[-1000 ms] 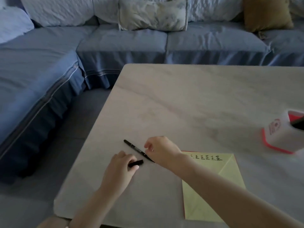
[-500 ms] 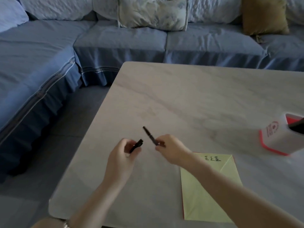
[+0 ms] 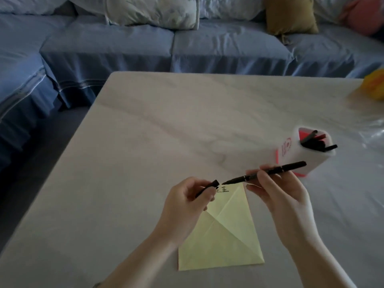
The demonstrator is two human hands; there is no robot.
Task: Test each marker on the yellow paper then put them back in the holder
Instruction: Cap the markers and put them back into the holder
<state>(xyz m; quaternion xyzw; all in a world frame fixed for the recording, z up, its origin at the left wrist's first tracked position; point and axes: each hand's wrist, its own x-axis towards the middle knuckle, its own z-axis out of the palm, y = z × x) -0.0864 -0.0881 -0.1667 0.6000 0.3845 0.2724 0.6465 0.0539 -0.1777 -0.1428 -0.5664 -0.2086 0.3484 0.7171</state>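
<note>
My right hand (image 3: 276, 196) holds a black marker (image 3: 264, 172) level above the table, its uncovered tip pointing left. My left hand (image 3: 187, 202) pinches the marker's black cap (image 3: 207, 188), whose open end is a finger's width from the tip. Both hover over the top edge of the yellow paper (image 3: 222, 238), which lies creased on the table and carries black written marks, partly hidden by my left hand. The white and red holder (image 3: 291, 154) stands to the right behind the marker, with several dark markers sticking out of it.
The pale marble table (image 3: 166, 132) ends on the left, where the floor drops away. A blue sofa (image 3: 145, 44) with cushions wraps the far and left sides. A yellow object (image 3: 374, 84) and clear plastic (image 3: 372, 134) lie at the table's right edge.
Both hands lifted off the table and moved right, over the yellow paper. The marker has turned from upright-slanted to level, tip facing the cap. The camera swung right, showing the whole holder.
</note>
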